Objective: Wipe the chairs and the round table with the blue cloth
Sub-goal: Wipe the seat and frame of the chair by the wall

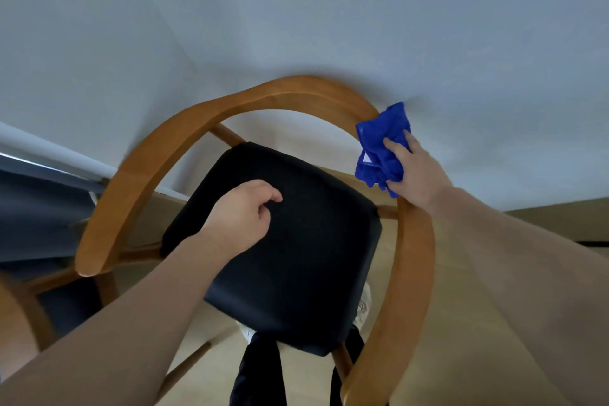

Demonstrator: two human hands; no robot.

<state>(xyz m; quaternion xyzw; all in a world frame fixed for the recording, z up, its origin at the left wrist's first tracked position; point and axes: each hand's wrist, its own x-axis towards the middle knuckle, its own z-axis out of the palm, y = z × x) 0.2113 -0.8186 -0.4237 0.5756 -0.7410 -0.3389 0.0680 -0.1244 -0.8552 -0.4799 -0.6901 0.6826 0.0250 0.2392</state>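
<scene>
Your right hand (417,168) presses the bunched blue cloth (382,148) on the chair's curved rail (286,95), which arcs leftward; your left hand (242,217), seemingly loosely curled and holding nothing, hovers over the seat (296,257).

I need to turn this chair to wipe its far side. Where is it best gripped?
Probably the curved wooden rail on its bare left side, from above: it is narrow enough to wrap, and the left hand holds nothing and is nearby.
</scene>
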